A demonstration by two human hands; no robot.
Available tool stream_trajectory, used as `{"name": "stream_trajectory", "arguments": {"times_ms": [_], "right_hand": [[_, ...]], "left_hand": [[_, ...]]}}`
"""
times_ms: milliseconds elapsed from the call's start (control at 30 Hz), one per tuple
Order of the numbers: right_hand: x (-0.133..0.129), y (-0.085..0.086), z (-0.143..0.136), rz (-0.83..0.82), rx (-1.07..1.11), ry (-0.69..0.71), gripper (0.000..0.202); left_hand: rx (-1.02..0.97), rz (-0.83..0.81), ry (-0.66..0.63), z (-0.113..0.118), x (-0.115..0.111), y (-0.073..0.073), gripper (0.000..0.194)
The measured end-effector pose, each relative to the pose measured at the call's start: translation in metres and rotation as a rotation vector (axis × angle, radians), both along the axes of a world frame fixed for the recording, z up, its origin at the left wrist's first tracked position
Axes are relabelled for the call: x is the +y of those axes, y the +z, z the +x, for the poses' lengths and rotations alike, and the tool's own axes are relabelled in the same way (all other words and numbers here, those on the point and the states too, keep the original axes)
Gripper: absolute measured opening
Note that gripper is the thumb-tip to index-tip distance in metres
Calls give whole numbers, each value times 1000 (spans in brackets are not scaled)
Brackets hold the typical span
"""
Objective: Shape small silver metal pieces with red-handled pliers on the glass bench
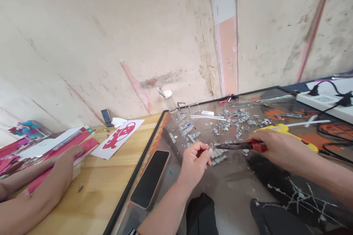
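Observation:
My right hand (271,143) is closed on the red grips of dark pliers (234,146), whose jaws point left toward my other hand. With thumb and fingers pinched together, my left hand (194,161) holds a small thin wire-like piece (211,146) at the tip of the pliers; its exact form is too small to tell. Just under the jaws lie flat grey strips (219,157) side by side on the glass-topped table (228,194). Behind the pliers, many small grey pieces (239,119) are scattered. A yellow glue gun (306,144) with a white glue stick rests partly behind my right forearm.
A phone (150,180) lies left of my left hand. Branching wire (299,194) is at lower right, a power strip (325,101) at far right. A clear bottle (170,102) stands at the back. Another person's arms (55,176) rest over red paper at left, near a paper cut-out (118,137).

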State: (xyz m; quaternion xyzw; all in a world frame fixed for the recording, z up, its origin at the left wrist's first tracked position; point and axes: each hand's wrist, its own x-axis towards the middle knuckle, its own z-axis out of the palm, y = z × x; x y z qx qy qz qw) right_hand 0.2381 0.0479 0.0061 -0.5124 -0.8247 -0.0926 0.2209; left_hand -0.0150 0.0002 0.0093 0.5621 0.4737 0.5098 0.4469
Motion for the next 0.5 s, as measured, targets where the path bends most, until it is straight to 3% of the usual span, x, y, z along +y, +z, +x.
{"name": "stream_trajectory", "arguments": {"times_ms": [133,233,367,500], "right_hand": [[10,7,14,342,-16,-53,27],[11,15,19,532,-50,-11,27],[7,22,16,630,-62,96,34],[3,22,13,699,-47,169,36]], "left_hand": [[-239,-249,-126,-3,4,1,24],[-435,-359,-254,-2,3,2,28],[-608,-453,-378,1,-2,1,26],[-657,-518,-482,2,-4,-3,20]]}}
